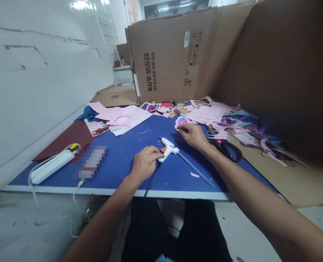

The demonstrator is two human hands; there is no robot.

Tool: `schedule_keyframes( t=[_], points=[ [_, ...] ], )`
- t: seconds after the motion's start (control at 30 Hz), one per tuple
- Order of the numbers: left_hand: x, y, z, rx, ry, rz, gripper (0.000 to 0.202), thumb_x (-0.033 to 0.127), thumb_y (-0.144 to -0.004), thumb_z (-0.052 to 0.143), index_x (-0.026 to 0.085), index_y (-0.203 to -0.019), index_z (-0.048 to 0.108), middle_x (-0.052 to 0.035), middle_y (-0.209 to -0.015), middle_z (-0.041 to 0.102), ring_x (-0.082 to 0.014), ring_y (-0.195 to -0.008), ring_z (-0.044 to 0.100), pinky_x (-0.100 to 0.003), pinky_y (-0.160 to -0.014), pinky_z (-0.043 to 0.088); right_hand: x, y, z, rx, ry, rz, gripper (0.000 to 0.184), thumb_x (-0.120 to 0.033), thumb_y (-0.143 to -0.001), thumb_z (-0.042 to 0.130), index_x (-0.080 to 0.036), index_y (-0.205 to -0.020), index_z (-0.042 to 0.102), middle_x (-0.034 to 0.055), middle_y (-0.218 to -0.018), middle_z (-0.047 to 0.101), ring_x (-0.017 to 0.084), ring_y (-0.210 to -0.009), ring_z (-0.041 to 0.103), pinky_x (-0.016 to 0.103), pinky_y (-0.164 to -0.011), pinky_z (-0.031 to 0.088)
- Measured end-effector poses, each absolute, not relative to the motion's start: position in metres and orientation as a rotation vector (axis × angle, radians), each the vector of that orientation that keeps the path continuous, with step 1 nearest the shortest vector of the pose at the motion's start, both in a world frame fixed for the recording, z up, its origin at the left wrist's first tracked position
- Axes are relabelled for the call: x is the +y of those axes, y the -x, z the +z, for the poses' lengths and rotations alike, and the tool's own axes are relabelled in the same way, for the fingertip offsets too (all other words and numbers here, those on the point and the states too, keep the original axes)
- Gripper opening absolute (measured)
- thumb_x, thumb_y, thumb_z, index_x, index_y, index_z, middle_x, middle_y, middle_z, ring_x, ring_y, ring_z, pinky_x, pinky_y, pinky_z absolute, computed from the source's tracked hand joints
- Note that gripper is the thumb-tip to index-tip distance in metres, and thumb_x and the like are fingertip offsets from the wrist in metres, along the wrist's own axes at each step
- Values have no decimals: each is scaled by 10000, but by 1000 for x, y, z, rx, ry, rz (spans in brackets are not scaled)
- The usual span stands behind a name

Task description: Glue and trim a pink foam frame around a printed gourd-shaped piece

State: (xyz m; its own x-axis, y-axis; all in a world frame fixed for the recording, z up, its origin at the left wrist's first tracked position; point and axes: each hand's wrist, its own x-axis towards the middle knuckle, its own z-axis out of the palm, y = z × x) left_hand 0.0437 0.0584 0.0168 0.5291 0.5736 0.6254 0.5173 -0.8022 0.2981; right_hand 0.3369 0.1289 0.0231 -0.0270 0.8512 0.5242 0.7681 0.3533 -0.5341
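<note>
A white hot glue gun (169,148) with an orange trigger lies on the blue table top, its dark nozzle pointing away from me. A long glue stick (195,169) sticks out of its back. My left hand (146,162) is at the gun's handle, thumb and fingers closed on it. Farther right, my right hand (192,135) pinches the edge of a small pink-bordered paper cutout (181,121) with a purple and blue picture. Its fingers cover the cutout's lower edge. Black-handled scissors (230,151) lie beside my right forearm, which partly hides them.
Pink paper scraps (207,113) pile up at the back right, with more paper sheets (120,118) at the back left. A white power strip (53,166) and a blurred-out device (93,163) with a cable lie left. A large cardboard box (172,62) walls the back.
</note>
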Motion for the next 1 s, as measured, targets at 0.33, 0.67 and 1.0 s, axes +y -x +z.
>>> schedule_keyframes(
  t=[0.33,0.67,1.0],
  points=[
    [59,-43,15,967,-2679,1128,514,-66,-885,497,251,-1044,869,-37,-1079,825,-202,-997,758,-342,-856,609,129,-338,23,-1806,1438,136,276,-176,-974,664,-265,-1123,880,69,-1172,870,297,-1088,813,427,-1004,610],
    [60,-42,13,995,-2703,1070,516,-49,-897,496,267,-1059,870,-39,-1097,825,-198,-982,745,-340,-842,599,130,-338,21,-1808,1422,139,275,-158,-967,662,-259,-1105,877,60,-1167,871,273,-1085,814,392,-994,611],
    [59,-43,14,981,-2702,1090,498,-39,-908,502,265,-1062,865,-41,-1079,820,-197,-970,743,-336,-823,593,128,-337,23,-1813,1424,149,269,-154,-963,660,-260,-1092,872,62,-1148,873,281,-1073,816,410,-979,618]
  ],
)
